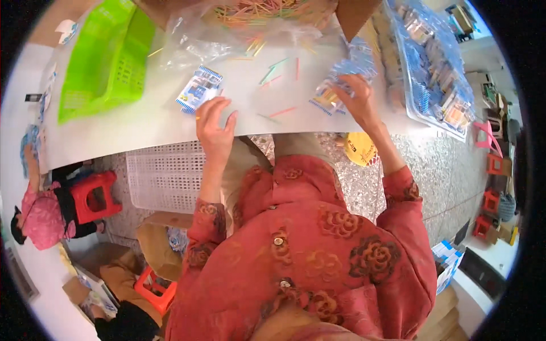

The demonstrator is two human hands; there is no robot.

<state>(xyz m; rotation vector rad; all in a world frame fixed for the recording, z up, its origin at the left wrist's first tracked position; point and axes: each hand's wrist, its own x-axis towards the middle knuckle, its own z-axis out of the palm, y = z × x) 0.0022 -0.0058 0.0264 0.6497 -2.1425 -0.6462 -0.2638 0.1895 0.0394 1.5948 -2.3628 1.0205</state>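
Observation:
My left hand [215,122] is at the table's near edge, fingers bent and thumb apart, with nothing visible between them. Just beyond its fingertips lies a small white and blue packet [199,89]. On the other side, my right hand [359,101] has its fingers on a clear and blue packet [329,100], slightly blurred. More blue packets [360,57] lie behind that hand. Several thin coloured sticks are scattered between my hands, among them a green stick [273,70] and a pink stick [283,112].
A green basket [102,68] stands at the left, near crumpled clear plastic [196,45]. At the back, a cardboard box [357,16] holds many coloured sticks. A tray [410,96] full of blue packets is at the right. Below the table are a white crate [165,176] and a yellow round object [359,149].

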